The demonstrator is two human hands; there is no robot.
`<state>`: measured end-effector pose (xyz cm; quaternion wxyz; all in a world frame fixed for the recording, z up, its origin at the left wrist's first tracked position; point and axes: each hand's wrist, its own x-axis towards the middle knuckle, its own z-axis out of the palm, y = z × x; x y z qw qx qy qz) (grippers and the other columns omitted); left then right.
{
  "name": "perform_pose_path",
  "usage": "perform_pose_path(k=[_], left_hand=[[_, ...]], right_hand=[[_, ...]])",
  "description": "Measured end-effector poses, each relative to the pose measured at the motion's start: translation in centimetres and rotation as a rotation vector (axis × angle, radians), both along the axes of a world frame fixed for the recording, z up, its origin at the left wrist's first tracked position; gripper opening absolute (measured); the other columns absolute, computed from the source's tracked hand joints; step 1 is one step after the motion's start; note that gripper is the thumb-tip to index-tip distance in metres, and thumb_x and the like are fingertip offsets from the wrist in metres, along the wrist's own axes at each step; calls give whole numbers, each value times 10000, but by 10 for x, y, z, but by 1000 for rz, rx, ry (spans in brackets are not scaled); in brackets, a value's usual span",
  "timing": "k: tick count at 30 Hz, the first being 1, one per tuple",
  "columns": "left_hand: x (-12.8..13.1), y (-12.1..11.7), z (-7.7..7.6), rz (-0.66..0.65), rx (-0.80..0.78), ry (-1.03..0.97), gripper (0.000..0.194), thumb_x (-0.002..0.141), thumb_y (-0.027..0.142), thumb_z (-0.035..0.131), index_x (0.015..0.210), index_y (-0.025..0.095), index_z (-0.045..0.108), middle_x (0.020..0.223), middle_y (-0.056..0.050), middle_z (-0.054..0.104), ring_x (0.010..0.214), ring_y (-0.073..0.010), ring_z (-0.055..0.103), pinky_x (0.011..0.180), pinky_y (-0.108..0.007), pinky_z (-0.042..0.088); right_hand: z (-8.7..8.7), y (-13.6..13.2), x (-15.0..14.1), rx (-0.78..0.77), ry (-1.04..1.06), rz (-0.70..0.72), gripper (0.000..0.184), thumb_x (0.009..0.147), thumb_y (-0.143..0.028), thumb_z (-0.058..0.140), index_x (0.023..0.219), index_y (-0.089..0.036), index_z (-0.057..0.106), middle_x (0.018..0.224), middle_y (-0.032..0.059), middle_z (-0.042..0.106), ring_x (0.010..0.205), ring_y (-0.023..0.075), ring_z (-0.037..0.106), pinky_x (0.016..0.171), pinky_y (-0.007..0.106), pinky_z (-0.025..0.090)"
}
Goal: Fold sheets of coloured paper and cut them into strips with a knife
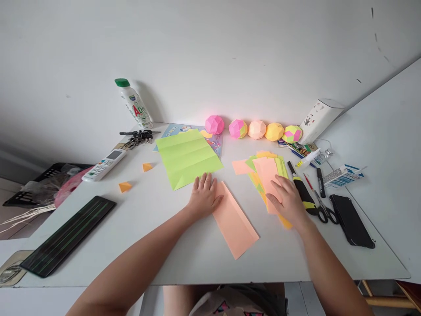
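Observation:
My left hand [204,197] lies flat with its fingers stretched out, over the far end of a folded peach paper strip [235,224]. Just beyond its fingertips is a creased lime-green paper sheet [187,156], spread on top of a printed booklet [215,141]. On the right, my right hand [289,202] rests with parted fingers on a pile of cut paper strips [265,169] in peach, green, yellow and orange. The top peach strip lies under its fingertips. Two small folded orange paper pieces [147,166] sit to the left.
Several faceted paper balls [257,130] line the wall. A bottle [134,103], keys [140,138], remote [104,165] and dark panel [69,237] occupy the left. A cutter [303,193], scissors [325,213], marker [320,182], black phone-like object [351,220] and white container [320,120] are at right.

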<state>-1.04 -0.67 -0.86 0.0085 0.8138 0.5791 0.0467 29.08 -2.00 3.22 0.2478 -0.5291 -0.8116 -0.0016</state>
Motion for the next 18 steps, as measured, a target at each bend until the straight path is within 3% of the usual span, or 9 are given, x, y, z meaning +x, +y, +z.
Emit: perform_pose_path(k=[4, 8, 10, 14, 18], left_hand=[[2, 0, 1, 31, -8, -35, 643, 924, 509, 317, 1370, 63, 440, 1496, -206, 321, 1411, -378, 194, 1137, -539, 142], [4, 1, -2, 18, 91, -118, 588, 911, 462, 400, 1359, 84, 450, 1481, -202, 345, 1406, -400, 183, 1115, -574, 179], [5, 1, -4, -59, 185, -169, 501, 913, 361, 440, 1355, 126, 455, 1477, -175, 360, 1398, -386, 207, 1092, -562, 238], [6, 2, -2, -362, 321, -194, 372, 925, 137, 405, 1268, 212, 529, 1448, -93, 425, 1335, -323, 325, 987, -466, 374], [6, 2, 2, -506, 331, -174, 305, 938, 96, 402, 1167, 202, 574, 1271, -86, 573, 1174, -252, 469, 882, -378, 412]], right_hand=[[-5, -31, -51, -104, 53, 108, 309, 929, -387, 486, 1127, -204, 637, 1011, 103, 664, 978, 243, 623, 788, 372, 539], [-18, -48, -77, -191, -20, 65, 340, 883, -374, 540, 1132, -161, 630, 767, 60, 602, 700, 217, 601, 535, 310, 473], [-22, -48, -79, -190, -13, 46, 270, 891, -306, 509, 1076, -164, 645, 670, 21, 546, 610, 191, 550, 493, 286, 420], [-23, -46, -79, -188, 16, 80, 215, 875, -184, 462, 950, -178, 663, 604, -19, 464, 535, 142, 472, 472, 248, 365], [-23, -47, -82, -176, 28, 136, 303, 866, -131, 421, 1059, -160, 653, 642, -14, 469, 533, 126, 463, 470, 236, 349]])
